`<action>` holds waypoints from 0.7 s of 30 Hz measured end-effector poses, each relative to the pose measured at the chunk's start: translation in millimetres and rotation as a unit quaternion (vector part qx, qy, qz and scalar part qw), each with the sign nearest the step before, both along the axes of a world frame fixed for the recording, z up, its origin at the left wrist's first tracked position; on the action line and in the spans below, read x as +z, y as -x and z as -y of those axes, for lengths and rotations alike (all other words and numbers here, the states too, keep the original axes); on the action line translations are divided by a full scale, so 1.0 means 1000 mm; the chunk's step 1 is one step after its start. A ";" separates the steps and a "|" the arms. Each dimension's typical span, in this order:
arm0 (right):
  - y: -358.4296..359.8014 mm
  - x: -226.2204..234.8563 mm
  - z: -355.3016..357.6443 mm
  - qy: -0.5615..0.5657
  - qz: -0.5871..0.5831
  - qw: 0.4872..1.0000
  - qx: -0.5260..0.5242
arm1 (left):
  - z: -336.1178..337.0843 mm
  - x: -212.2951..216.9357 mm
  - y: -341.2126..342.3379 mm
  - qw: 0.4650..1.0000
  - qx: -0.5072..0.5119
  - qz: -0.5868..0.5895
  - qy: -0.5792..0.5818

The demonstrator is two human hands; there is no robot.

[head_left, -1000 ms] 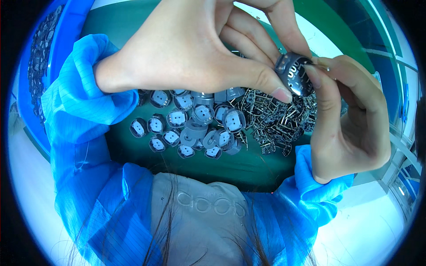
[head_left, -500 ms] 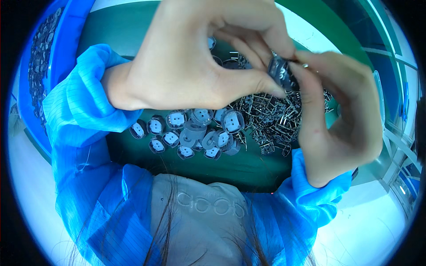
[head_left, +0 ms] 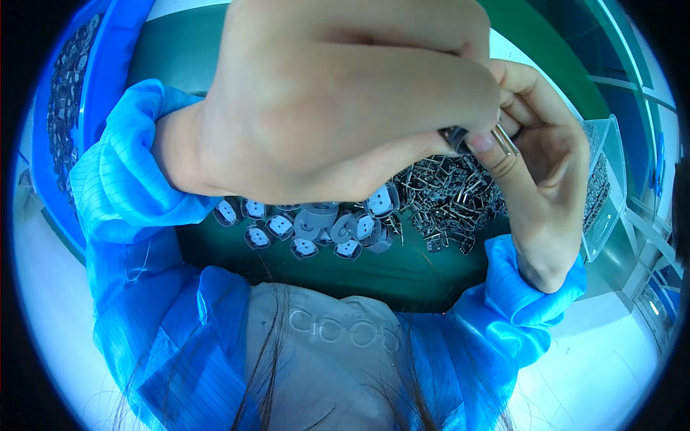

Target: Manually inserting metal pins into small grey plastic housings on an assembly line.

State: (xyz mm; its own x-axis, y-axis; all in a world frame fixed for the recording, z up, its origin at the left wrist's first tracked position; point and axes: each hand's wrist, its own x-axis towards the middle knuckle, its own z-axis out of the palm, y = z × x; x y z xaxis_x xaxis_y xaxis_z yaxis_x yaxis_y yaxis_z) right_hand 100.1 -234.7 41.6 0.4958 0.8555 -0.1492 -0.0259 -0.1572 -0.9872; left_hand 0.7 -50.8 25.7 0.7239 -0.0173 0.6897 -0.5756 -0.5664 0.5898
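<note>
My left hand [head_left: 338,115] reaches across the middle of the view, back upward, with its fingers closed round a small dark plastic part [head_left: 453,138] that is mostly hidden. From the other side my right hand [head_left: 550,161] meets it, its thumb pressed against that part and its fingers curled behind. Two shiny metal pins [head_left: 506,141] stick out beside the right thumb; whether they belong to the part cannot be seen. Below the hands lies a heap of small dark pieces with metal pins [head_left: 453,201]. Left of it sit several round dark housings with pale faces [head_left: 305,247].
The green work surface [head_left: 402,276] carries both heaps. At the far left stands a blue bin [head_left: 97,79] with many dark parts in it. A clear plastic box [head_left: 605,194] of small pieces stands on the right, beside my right wrist.
My left hand has rolled over, its back now covering much of the part. The right hand has turned, exposing its palm and the metal pins. The clear box shows more fully.
</note>
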 end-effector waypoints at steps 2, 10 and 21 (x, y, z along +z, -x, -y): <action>0.000 0.002 0.000 0.000 0.023 1.000 0.007 | -0.007 -0.012 -0.003 0.996 0.018 0.077 -0.031; -0.016 -0.009 0.012 0.019 0.209 0.970 -0.123 | -0.054 -0.039 -0.062 0.998 -0.018 0.008 -0.064; -0.029 -0.028 0.001 0.104 0.445 0.889 0.001 | -0.127 -0.064 -0.086 0.961 0.164 -0.177 -0.139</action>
State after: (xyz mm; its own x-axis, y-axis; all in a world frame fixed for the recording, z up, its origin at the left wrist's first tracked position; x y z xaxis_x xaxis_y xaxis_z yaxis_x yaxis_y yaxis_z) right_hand 128.9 -235.8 14.0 0.4957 0.8559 0.1472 0.7520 -0.3381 -0.5659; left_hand 86.7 76.2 -38.6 0.9102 0.1031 0.4012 -0.1314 -0.8466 0.5157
